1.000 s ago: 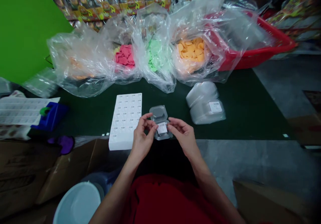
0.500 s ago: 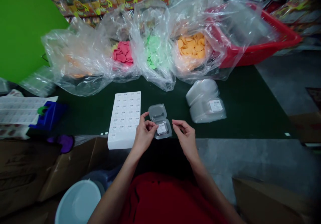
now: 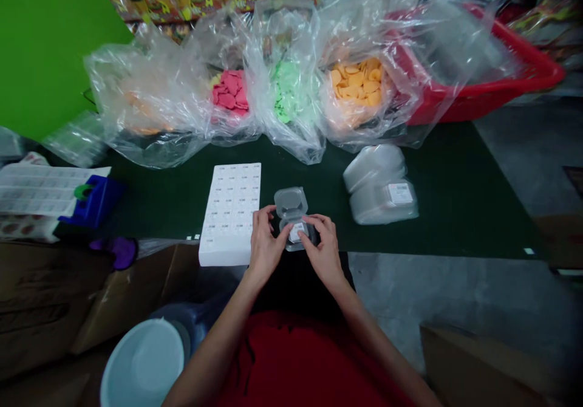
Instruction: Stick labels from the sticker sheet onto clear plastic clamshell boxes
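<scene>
A small clear plastic clamshell box [image 3: 291, 203] lies open at the near edge of the dark green table [image 3: 446, 200], its lid tipped away from me. A white label [image 3: 296, 231] sits on its lower half. My left hand [image 3: 263, 244] grips the box's left side with curled fingers. My right hand [image 3: 322, 249] holds the right side, its thumb and forefinger pressed on the label. A white sheet of small labels [image 3: 231, 211] lies just left of my left hand.
Clear bags of pink [image 3: 230, 94], green [image 3: 286, 94] and orange [image 3: 356, 85] discs line the table's back. A stack of clear boxes [image 3: 381, 183] lies to the right, a red basket [image 3: 492, 85] behind. A blue box [image 3: 93, 203], cardboard cartons and a pale bucket [image 3: 142, 364] stand at left.
My right hand, which had drawn away from the box half a second ago, has come back onto it and now presses the label. My left hand has stayed on the box.
</scene>
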### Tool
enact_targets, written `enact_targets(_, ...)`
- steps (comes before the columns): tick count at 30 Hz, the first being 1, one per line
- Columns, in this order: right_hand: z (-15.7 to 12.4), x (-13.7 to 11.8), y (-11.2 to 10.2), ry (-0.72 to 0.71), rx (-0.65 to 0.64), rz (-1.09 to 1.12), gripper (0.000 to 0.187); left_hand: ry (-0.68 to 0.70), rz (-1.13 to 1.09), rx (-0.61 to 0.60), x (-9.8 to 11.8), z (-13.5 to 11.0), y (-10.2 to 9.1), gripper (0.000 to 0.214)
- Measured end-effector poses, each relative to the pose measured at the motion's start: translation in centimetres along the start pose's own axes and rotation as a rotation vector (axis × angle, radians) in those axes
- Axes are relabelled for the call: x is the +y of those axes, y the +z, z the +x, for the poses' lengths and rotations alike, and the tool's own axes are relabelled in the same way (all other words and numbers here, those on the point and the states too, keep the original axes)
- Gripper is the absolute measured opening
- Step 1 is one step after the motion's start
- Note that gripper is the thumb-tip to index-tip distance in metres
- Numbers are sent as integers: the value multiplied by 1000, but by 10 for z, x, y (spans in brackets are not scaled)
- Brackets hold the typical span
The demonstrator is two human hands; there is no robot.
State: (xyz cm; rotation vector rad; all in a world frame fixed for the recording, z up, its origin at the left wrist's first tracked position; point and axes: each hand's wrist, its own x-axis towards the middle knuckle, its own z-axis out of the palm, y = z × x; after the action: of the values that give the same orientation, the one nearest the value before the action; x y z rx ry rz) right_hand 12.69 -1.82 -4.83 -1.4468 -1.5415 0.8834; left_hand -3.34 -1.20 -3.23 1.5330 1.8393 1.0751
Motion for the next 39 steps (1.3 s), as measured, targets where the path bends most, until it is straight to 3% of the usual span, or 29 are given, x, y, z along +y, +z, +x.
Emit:
enact_targets(5, -11, -9, 19, -46, -52, -213, 83, -38, -119, -6, -14, -8, -12, 30)
enact_targets(9, -10, -7, 25, -27, -5, -111, 81, -66, -122, 16, -24, -17, -24, 25)
enact_targets(13, -3, -9, 13, 99, 9, 167, 78, -22, -119, -6, -24, -24, -24, 25)
enact_targets(15, 0, -19, -4, 128, 32, 279, 71, 61, -113, -42, -20, -24, -21, 28)
enact_targets(17, 2, -33, -29, 43, 114, 244, 64, 137, -97, -77, -17, -23, -17, 31)
enact_targets(20, 9, -51, -77, -179, 307, -99, 58, 177, -79, -64, -18, -18, -16, 30)
enact_targets(22, 18, -48, -108, -250, 399, -335, 56, 175, -74, -27, -20, -13, -18, 27)
enact_targets(25, 36, -22, -140, -232, 350, -522, 55, 169, -55, 15, -24, -6, -27, 26)
enact_targets(29, 49, 4, -155, -150, 184, -566, 63, 137, 16, 87, -35, -2, -55, 28)
enact_targets(32, 40, -13, -149, -163, 268, -568, 68, 58, 99, 180, -56, -2, -87, 31)
enact_targets(35, 12, -44, -119, -185, 378, -343, 54, -9, 180, 242, -82, -7, -121, 32)
enact_targets(36, -1, -51, -101, -152, 285, -182, 42, -9, 204, 233, -90, -10, -130, 32)
enact_targets(39, -42, -49, -19, 166, -311, 297, 22, 43, 255, 132, -110, -20, -145, 34)
